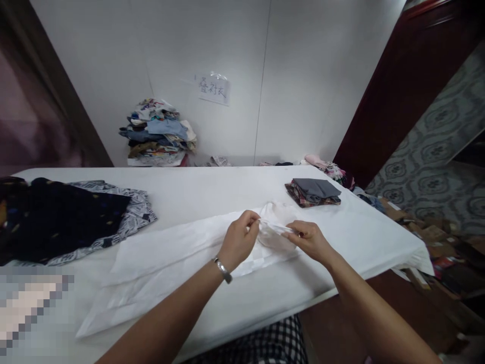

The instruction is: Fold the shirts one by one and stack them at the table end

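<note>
White and thin, a shirt (166, 255) lies slantwise on the pale-covered table (212, 183), its long axis running from the near left corner up toward the far right, where its gathered end bunches under the person's fingers. From where I stand, nearly all of its length stretches away to the left of that grip, so the left hand (239, 241), with a silver bracelet (223, 270) at the wrist, is the nearer one to the body of the cloth, while the right hand (311, 241) sits at the outer end. Both hands have thumb and fingertips closed on one narrow white edge, which spans the short gap between them, a little raised as far as I can judge; whether any finger is tucked beneath the fold I cannot tell. Beyond the right hand, well apart from the shirt's spread-out part, rests a folded stack (314, 192) with a grey piece on top. Over to the left lies a dark garment (68, 217) with a patterned border, just beside the shirt's wide end.
</note>
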`<state>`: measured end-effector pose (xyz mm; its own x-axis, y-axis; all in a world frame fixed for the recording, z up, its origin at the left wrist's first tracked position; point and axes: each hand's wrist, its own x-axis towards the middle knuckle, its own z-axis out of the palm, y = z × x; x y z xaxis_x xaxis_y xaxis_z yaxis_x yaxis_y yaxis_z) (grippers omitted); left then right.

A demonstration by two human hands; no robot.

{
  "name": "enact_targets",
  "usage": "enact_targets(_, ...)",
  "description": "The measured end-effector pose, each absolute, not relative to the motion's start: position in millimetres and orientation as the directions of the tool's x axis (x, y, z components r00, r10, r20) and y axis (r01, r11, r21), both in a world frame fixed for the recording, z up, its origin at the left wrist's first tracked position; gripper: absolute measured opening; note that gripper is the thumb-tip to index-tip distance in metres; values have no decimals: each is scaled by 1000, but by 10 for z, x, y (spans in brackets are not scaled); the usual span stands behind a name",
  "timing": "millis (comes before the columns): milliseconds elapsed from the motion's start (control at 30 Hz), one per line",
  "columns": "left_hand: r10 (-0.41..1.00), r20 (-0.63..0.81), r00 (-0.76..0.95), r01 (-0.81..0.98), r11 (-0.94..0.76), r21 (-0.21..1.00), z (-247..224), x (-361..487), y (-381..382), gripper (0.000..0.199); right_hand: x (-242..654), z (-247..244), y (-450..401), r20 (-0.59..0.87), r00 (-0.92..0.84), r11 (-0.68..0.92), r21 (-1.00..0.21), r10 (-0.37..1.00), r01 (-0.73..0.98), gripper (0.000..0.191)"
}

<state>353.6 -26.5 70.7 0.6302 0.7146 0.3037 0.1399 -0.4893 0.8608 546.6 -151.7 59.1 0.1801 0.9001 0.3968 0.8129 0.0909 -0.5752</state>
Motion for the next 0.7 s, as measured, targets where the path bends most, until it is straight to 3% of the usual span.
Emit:
enact_targets(100, 685, 273, 676, 66, -426, 903, 943, 3372, -249, 15, 5545, 587, -1507, 308, 182, 77, -671, 934, 737, 23)
enact_targets(200, 687, 134, 714, 34, -226, 974, 1152, 3202, -196, 16, 5653, 584, -1428, 213, 134, 58, -707, 968, 705, 27)
enact_targets(367, 681, -81, 728, 51, 64, 997, 1355, 2916, -38, 24, 5976, 516, -1119, 130, 37, 53, -626, 991, 778, 24)
enact_targets(500, 686, -184, 704, 101, 161, 982, 1362, 2750, 63, 26, 6254, 388, -736, 40, 79, -46, -525, 996, 850, 42)
enact_targets(700, 716, -284, 638, 165, 233, 958, 1406, 2543, 270, 29, 6474, 355, -307, 12, 121, -98, -506, 993, 857, 37)
